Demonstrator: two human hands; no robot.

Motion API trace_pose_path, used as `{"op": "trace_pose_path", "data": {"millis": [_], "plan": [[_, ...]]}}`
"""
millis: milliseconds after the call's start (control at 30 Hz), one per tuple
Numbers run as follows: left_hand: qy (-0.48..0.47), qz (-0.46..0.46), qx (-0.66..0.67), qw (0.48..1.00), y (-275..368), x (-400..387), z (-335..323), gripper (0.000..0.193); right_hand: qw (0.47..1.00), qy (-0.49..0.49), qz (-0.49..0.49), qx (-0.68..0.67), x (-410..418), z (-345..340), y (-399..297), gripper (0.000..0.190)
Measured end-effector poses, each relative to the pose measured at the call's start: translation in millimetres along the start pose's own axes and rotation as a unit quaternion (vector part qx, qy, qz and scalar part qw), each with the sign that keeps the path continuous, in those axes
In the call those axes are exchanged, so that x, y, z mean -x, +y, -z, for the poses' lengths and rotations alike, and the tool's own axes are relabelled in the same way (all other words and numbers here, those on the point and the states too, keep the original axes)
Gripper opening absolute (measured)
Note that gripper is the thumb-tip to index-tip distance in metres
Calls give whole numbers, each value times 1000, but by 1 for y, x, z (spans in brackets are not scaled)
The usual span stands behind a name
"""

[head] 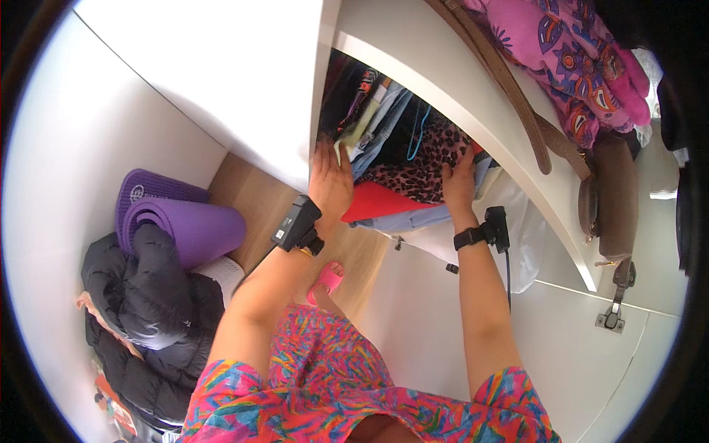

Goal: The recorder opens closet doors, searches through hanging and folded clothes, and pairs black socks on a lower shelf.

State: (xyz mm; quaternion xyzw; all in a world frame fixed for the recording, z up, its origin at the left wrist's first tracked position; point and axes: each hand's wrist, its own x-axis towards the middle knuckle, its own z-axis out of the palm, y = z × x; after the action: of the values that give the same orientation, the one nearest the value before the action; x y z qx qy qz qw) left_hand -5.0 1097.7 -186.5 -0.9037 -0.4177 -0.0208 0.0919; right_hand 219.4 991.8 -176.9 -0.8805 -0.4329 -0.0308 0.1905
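In the shelf opening, a leopard-print garment [412, 166] lies on a red cloth [382, 200] and folded light-blue fabric [415, 217]. My right hand [460, 183] grips the right side of the leopard-print garment, its thumb over the print. At the opening's left edge, my left hand [331, 185] rests with its back towards me and its fingers apart, against the ends of the clothes. Beside its fingertips is a pale green strip [360, 124], next to folded denim [382, 127]. A blue hanger-like loop [419, 133] stands over the dark clothing behind.
A white panel [221, 66] borders the opening on the left. On the shelf [421, 72] above lie a brown strap [515, 94], a brown bag [617, 199] and a pink patterned cloth [576, 66]. Purple rolled mat [205, 227] and black puffer jacket [160, 299] sit at left.
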Motion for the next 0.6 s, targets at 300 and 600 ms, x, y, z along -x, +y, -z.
{"op": "trace_pose_path", "data": {"millis": [300,600], "plan": [[-134,-224,-223,939,-30,31,-87,38,991,122,53,33,22,26,-83,61],[-88,-199,-187,958,-85,100,-100,46,879,-178,160,-412,149,21,-273,60]]}}
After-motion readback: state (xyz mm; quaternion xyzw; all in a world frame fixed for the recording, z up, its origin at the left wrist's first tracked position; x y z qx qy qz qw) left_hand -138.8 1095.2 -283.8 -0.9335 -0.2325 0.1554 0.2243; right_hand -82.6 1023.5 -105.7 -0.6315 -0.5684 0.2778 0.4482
